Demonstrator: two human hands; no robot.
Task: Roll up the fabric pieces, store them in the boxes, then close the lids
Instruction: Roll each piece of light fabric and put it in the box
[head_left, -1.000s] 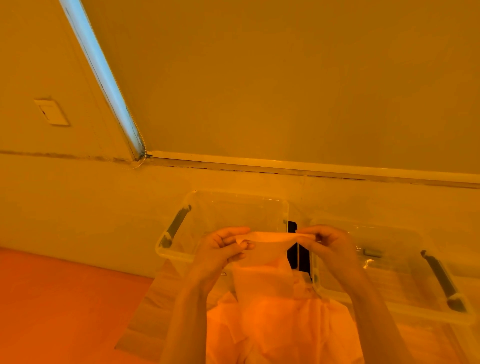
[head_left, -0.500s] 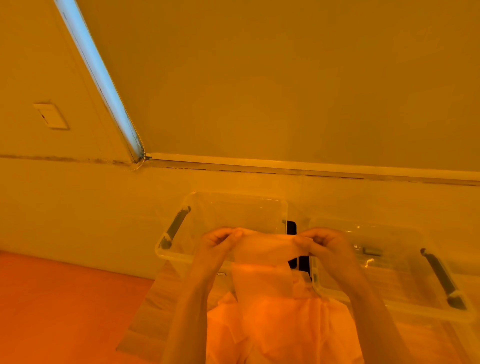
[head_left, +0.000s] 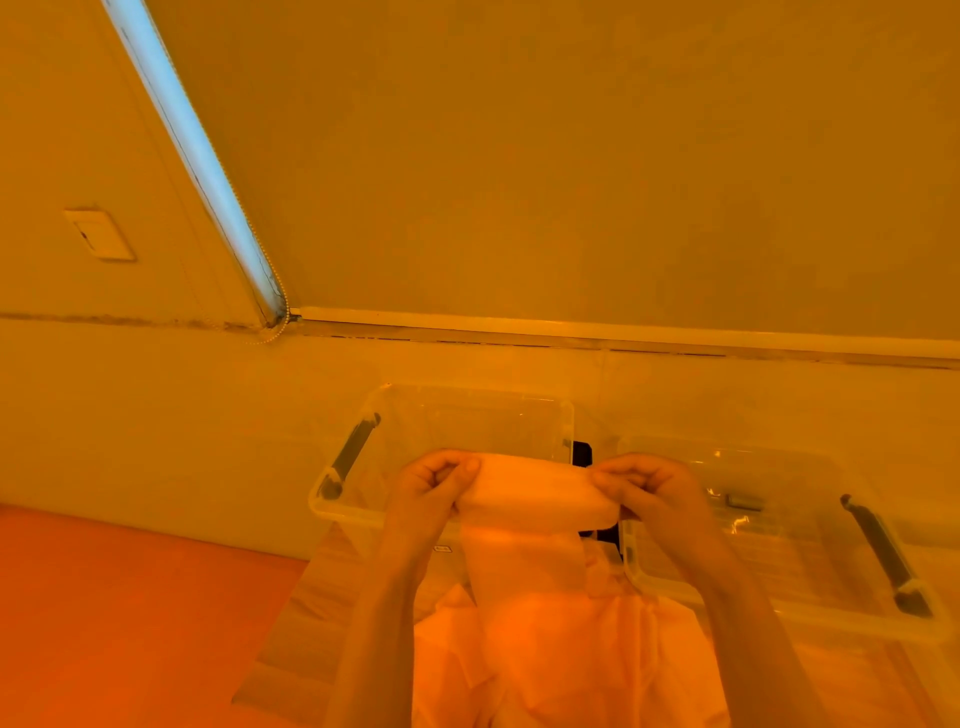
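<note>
A partly rolled fabric piece (head_left: 535, 499) is held up in the air between the two hands, its roll lying crosswise. The unrolled tail of it hangs straight down from the roll to a heap of more fabric (head_left: 561, 660) below, near the bottom edge of the view. The roll sits in front of the gap between two clear boxes, hiding part of the near rim of the left one.

The left hand (head_left: 431, 483) grips the left end of the roll, fingers curled over the top and the thumb pressed against the fabric's end. The right hand (head_left: 649, 488) grips the right end the same way, fingers curled round it and knuckles turned toward the camera. Both forearms rise from the bottom of the view and lean inward toward the roll.

Behind the left hand stands the left box (head_left: 467, 415), open, with a dark handle on its left side. The right box (head_left: 779, 519) stands just beside it, behind and under the right hand, also open, with a dark handle on its right side. A dark object (head_left: 582, 453) shows in the gap between them. Both boxes rest on the tabletop (head_left: 156, 441), which meets a wall (head_left: 571, 182) behind. A bright strip (head_left: 197, 150) runs slantwise up the wall on the left, with a small wall plate (head_left: 98, 234) further left.
</note>
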